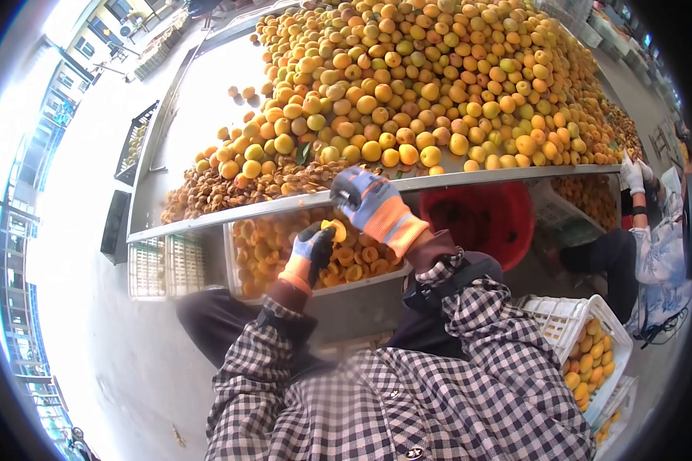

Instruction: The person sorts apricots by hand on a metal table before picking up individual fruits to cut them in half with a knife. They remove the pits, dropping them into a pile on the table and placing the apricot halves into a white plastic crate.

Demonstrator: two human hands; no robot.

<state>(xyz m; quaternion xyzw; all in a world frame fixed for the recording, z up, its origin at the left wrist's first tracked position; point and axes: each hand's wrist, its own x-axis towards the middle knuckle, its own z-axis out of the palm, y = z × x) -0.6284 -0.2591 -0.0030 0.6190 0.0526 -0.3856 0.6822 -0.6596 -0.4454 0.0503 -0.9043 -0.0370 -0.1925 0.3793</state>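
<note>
My left hand (314, 250), in an orange, grey and black glove, holds an opened apricot half (334, 230) above a white crate (231, 261) filled with apricot halves (354, 272). My right hand (355, 192), gloved in grey and orange, is up at the table's front rim (261, 207), beside the brown pits (223, 191). Its fingers are curled, and whatever they may hold is hidden. Behind the pits, a large heap of whole apricots (407, 84) covers much of the metal table.
A red tub (507, 223) stands under the table, right of the crate. At the lower right is a white crate of apricots (550, 319). A co-worker with white gloves (633, 174) sits at the right. Black crates (115, 223) stand at the left.
</note>
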